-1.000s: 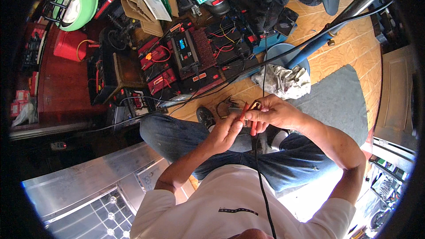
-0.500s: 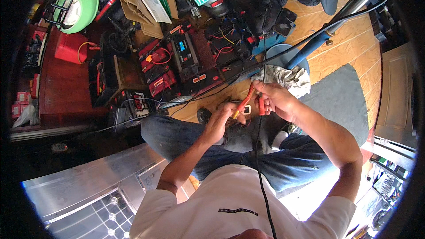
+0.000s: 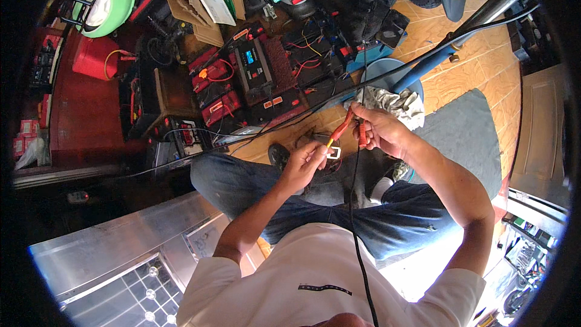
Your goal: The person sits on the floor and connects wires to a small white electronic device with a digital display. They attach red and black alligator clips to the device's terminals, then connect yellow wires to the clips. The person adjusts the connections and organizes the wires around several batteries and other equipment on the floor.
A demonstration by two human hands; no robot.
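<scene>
In front of my knees, both hands are raised close together. My left hand (image 3: 307,162) is closed, pinching the yellow lower end of a slim red piece (image 3: 342,129) that slants up to the right. At its upper end, my right hand (image 3: 384,132) grips with thumb and forefinger. The other right fingers curl around a ribbed red grip (image 3: 363,135); whether it joins the slim piece, I cannot tell. Beneath the hands is a small item with a white square frame (image 3: 333,153), partly hidden by the left fingers. A black cable (image 3: 354,191) hangs down past the right fingers.
Red-and-black batteries (image 3: 221,109) and a charger with a lit blue display (image 3: 251,63) stand ahead. Cardboard (image 3: 181,0) is stacked behind them. A blue bucket (image 3: 387,72) with a crumpled cloth (image 3: 396,106) sits right. A thick black cable (image 3: 417,56) crosses above. A grey mat (image 3: 463,136) lies right.
The red piece and its yellow end have shifted slightly up and right. The left fingers have drawn in around the yellow end. The ribbed grip has turned a little in the right hand.
</scene>
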